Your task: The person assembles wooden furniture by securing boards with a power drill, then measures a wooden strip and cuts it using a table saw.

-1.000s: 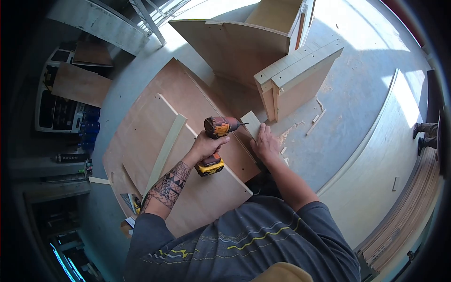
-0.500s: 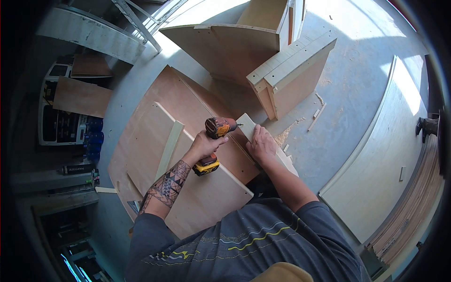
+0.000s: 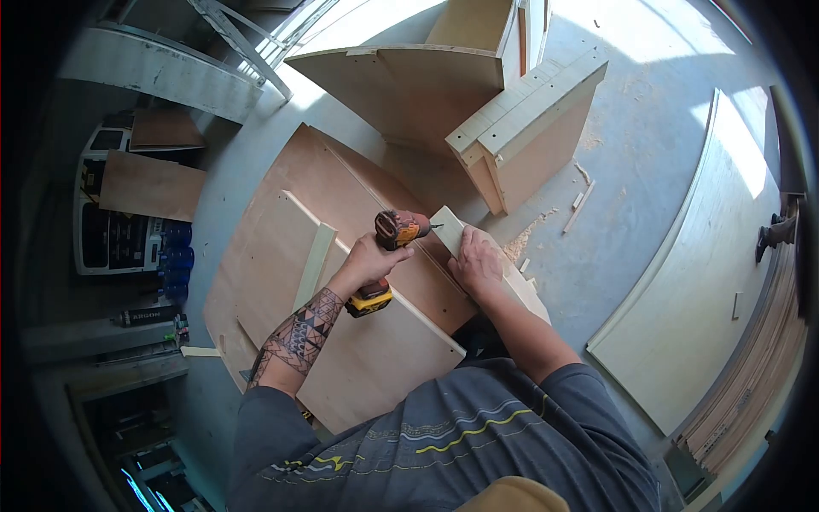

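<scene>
My left hand (image 3: 372, 263) is closed round the grip of a cordless impact driver (image 3: 401, 229) with a yellow battery below. Its bit points right, the tip right at the end of a narrow pale wooden board (image 3: 447, 224). My right hand (image 3: 478, 260) grips that board from above, fingers over its far edge and thumb on the near side. Under and left of the driver lies a large plywood panel assembly (image 3: 375, 350), with a loose pale wood strip (image 3: 316, 266) resting on it.
Ahead stand a plywood box section (image 3: 426, 90) and a thick plywood piece (image 3: 546, 141). Sawdust and offcuts (image 3: 578, 209) lie on the concrete floor. A large pale sheet (image 3: 682, 290) and stacked boards (image 3: 742, 375) lie at right, near a person's shoe (image 3: 761, 247). A van (image 3: 107, 205) is at left.
The view has shifted slightly. Driver and board keep nearly the same place between my hands, and my grip on both is unchanged. The shoe at the far right has moved a little.
</scene>
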`<action>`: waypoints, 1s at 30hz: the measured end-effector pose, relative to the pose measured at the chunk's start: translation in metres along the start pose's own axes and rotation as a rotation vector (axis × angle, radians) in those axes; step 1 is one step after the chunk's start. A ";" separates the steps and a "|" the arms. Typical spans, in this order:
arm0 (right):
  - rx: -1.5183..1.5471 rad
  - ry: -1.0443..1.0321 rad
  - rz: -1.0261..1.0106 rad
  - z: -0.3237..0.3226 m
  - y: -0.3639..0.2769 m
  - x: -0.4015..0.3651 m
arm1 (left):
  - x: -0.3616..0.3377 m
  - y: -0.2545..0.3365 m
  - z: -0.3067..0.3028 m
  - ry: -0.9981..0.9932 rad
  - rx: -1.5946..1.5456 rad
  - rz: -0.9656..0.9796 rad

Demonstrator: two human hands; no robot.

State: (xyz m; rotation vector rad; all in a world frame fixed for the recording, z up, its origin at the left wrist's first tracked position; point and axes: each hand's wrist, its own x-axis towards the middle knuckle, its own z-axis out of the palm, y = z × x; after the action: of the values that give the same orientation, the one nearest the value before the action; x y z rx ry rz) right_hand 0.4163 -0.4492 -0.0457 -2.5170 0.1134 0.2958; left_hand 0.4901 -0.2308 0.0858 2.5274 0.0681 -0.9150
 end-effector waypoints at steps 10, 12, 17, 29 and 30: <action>-0.021 0.015 -0.014 0.007 0.000 0.001 | -0.002 -0.003 0.001 0.035 -0.026 0.035; -0.018 0.005 -0.010 0.010 0.000 0.002 | -0.003 0.000 -0.001 0.029 -0.034 0.043; -0.014 0.026 -0.021 0.009 0.001 0.000 | -0.004 0.004 -0.002 0.016 -0.036 0.018; -0.013 0.046 -0.028 0.005 0.001 0.000 | 0.002 0.001 0.004 0.015 -0.039 0.025; -0.012 0.052 -0.032 0.005 0.001 0.001 | 0.003 0.001 0.004 0.013 -0.011 0.009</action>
State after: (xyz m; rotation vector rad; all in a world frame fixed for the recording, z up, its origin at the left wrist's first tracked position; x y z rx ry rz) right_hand 0.4157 -0.4478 -0.0503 -2.5362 0.0915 0.2191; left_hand 0.4900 -0.2333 0.0815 2.5219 0.0652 -0.8922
